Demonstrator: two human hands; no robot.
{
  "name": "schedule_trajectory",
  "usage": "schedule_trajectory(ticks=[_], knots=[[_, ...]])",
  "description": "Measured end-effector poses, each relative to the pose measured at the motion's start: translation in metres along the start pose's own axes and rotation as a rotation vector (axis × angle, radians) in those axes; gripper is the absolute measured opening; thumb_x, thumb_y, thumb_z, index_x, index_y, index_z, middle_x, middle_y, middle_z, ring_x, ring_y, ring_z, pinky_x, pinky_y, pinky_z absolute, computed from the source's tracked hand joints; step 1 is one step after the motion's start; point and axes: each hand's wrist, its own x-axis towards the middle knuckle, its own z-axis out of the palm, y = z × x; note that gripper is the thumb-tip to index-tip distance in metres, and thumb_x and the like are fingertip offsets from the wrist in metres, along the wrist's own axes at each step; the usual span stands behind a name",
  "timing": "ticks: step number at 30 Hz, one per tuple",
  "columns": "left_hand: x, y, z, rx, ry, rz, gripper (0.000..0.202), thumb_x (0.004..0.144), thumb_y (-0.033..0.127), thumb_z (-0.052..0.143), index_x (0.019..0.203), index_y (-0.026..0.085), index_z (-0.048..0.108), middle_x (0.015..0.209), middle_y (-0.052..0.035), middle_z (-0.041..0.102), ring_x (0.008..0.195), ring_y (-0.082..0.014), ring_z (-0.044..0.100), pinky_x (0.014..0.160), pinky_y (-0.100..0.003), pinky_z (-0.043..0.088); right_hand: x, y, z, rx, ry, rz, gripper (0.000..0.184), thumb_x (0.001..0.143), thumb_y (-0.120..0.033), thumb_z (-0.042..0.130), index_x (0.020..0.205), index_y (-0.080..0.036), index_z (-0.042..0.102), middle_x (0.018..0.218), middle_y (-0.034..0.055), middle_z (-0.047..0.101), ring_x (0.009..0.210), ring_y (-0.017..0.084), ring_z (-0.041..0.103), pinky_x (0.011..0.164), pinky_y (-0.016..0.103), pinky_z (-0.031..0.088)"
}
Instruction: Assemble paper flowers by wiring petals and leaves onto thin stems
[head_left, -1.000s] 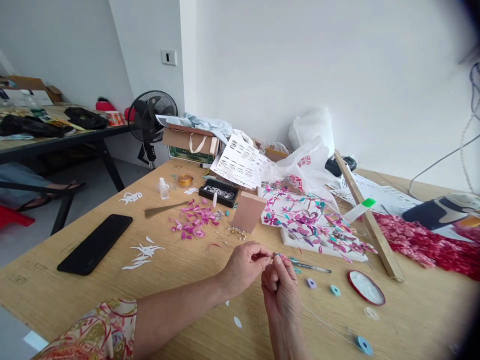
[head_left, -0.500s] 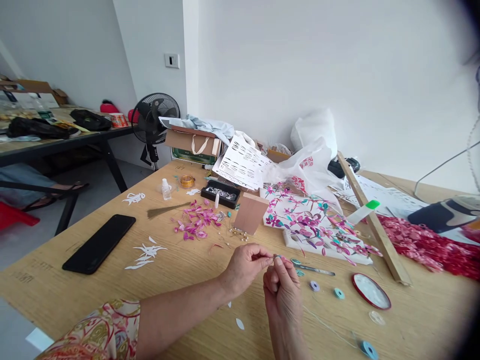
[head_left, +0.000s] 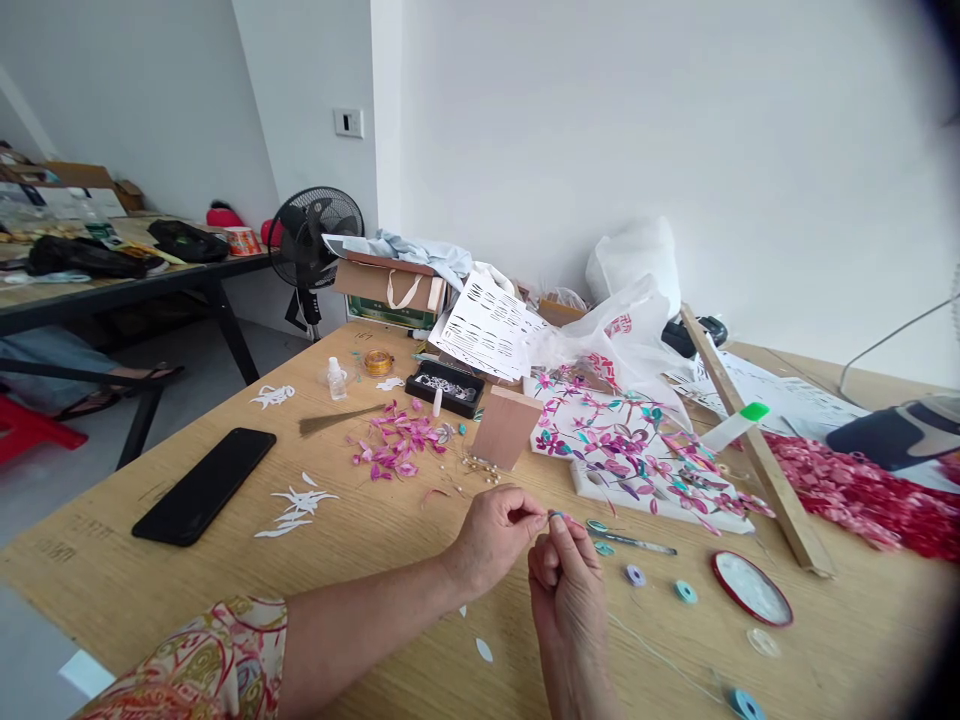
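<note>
Both hands meet low in the middle, fingertips almost touching. My left hand (head_left: 496, 532) is closed in a pinch; what lies between its thumb and finger is too small to make out. My right hand (head_left: 568, 580) is closed too, its thumb pressed on a small blue-green piece (head_left: 556, 515). A pale thread (head_left: 660, 655) runs from behind my right hand to a blue spool (head_left: 746, 703). Just beyond the right fingers lie a slim metal tool (head_left: 637, 543) and teal-edged petals (head_left: 604, 549). Lilac (head_left: 635, 575) and mint (head_left: 685, 591) spools lie to the right.
Pink petals (head_left: 397, 440), white petal cutouts (head_left: 296, 508) and a black phone (head_left: 206, 487) lie leftward. A wooden block (head_left: 506, 428) stands ahead, near a black tray (head_left: 444, 390). Finished-looking flowers (head_left: 622, 440) cover white foam. A wooden bar (head_left: 757, 450) and red-rimmed dish (head_left: 752, 588) are at right.
The view has shifted slightly, so the table items appear a little further right. Both hands keep the same pinched pose, with hardly any visible movement.
</note>
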Motion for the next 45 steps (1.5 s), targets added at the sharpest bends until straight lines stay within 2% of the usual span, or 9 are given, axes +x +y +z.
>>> schedule_trajectory(ticks=[9, 14, 16, 19, 25, 29, 35, 40, 45], knots=[[0.010, -0.004, -0.015, 0.427, -0.009, 0.314, 0.014, 0.073, 0.009, 0.049, 0.062, 0.014, 0.056, 0.064, 0.0007, 0.053, 0.062, -0.0090, 0.048, 0.058, -0.019, 0.037, -0.004, 0.009, -0.005, -0.275, -0.107, -0.005, 0.021, 0.064, -0.034, 0.066, 0.063, -0.016, 0.055, 0.045, -0.0068, 0.045, 0.039, 0.004, 0.032, 0.037, 0.016, 0.022], [0.016, -0.007, -0.027, 0.745, -0.268, 0.563, 0.017, 0.079, 0.017, 0.045, 0.068, 0.014, 0.057, 0.070, -0.0025, 0.055, 0.071, -0.0136, 0.049, 0.068, -0.025, 0.037, -0.007, -0.025, -0.010, -0.975, -0.255, -0.304, 0.017, 0.070, -0.033, 0.056, 0.062, -0.018, 0.059, 0.050, -0.0030, 0.050, 0.047, 0.010, 0.041, 0.045, 0.021, 0.030], [0.017, -0.003, -0.032, 0.673, -0.436, 0.601, 0.017, 0.080, 0.017, 0.046, 0.069, 0.014, 0.059, 0.070, -0.0030, 0.056, 0.072, -0.0134, 0.050, 0.069, -0.025, 0.037, -0.002, -0.051, -0.009, -1.227, -0.364, -0.428, 0.018, 0.072, -0.033, 0.053, 0.062, -0.019, 0.060, 0.055, -0.0010, 0.055, 0.052, 0.013, 0.046, 0.049, 0.023, 0.033], [0.016, 0.008, -0.037, 0.300, -0.624, 0.480, 0.012, 0.077, 0.017, 0.051, 0.070, 0.013, 0.060, 0.070, -0.0018, 0.056, 0.068, -0.0101, 0.051, 0.065, -0.020, 0.038, 0.012, -0.081, -0.009, -1.332, -0.541, -0.402, 0.019, 0.073, -0.033, 0.052, 0.062, -0.020, 0.061, 0.057, -0.0007, 0.056, 0.054, 0.013, 0.048, 0.051, 0.022, 0.035], [0.012, 0.021, -0.036, -0.157, -0.362, 0.032, 0.010, 0.072, 0.021, 0.056, 0.067, 0.012, 0.058, 0.063, 0.0010, 0.054, 0.061, -0.0084, 0.049, 0.059, -0.019, 0.038, 0.010, -0.050, -0.024, -1.145, -0.578, -0.262, 0.028, 0.077, -0.039, 0.046, 0.061, -0.018, 0.055, 0.051, -0.0027, 0.048, 0.048, 0.010, 0.043, 0.044, 0.020, 0.033], [0.012, 0.014, -0.030, 0.187, -0.221, 0.183, 0.008, 0.071, 0.014, 0.055, 0.064, 0.013, 0.059, 0.064, 0.0004, 0.055, 0.063, -0.0094, 0.049, 0.061, -0.020, 0.038, -0.028, -0.039, -0.028, -1.354, -0.625, -0.408, 0.028, 0.083, -0.033, 0.039, 0.069, -0.018, 0.058, 0.055, -0.0009, 0.053, 0.049, 0.011, 0.047, 0.047, 0.020, 0.035], [0.005, 0.016, -0.023, 0.469, -0.518, 0.612, 0.013, 0.077, 0.014, 0.049, 0.069, 0.014, 0.060, 0.070, -0.0030, 0.059, 0.071, -0.0120, 0.053, 0.069, -0.022, 0.040, -0.018, -0.096, -0.010, -1.464, -0.562, -0.596, 0.023, 0.080, -0.033, 0.044, 0.071, -0.021, 0.062, 0.062, 0.0005, 0.060, 0.056, 0.013, 0.053, 0.052, 0.021, 0.038], [-0.002, 0.028, -0.025, 0.132, -0.471, 0.377, 0.009, 0.074, 0.016, 0.056, 0.068, 0.013, 0.062, 0.067, -0.0015, 0.059, 0.065, -0.0093, 0.054, 0.063, -0.018, 0.041, 0.025, -0.084, -0.019, -1.228, -0.512, -0.348, 0.026, 0.075, -0.040, 0.049, 0.063, -0.019, 0.059, 0.056, -0.0017, 0.053, 0.055, 0.013, 0.047, 0.051, 0.022, 0.036], [-0.001, 0.027, -0.023, 0.091, -0.220, 0.201, 0.006, 0.070, 0.013, 0.058, 0.065, 0.013, 0.061, 0.063, -0.0001, 0.058, 0.062, -0.0093, 0.052, 0.059, -0.018, 0.040, 0.003, -0.039, -0.033, -1.148, -0.500, -0.257, 0.034, 0.077, -0.044, 0.044, 0.056, -0.019, 0.052, 0.045, -0.0051, 0.037, 0.044, 0.010, 0.036, 0.043, 0.020, 0.030]])
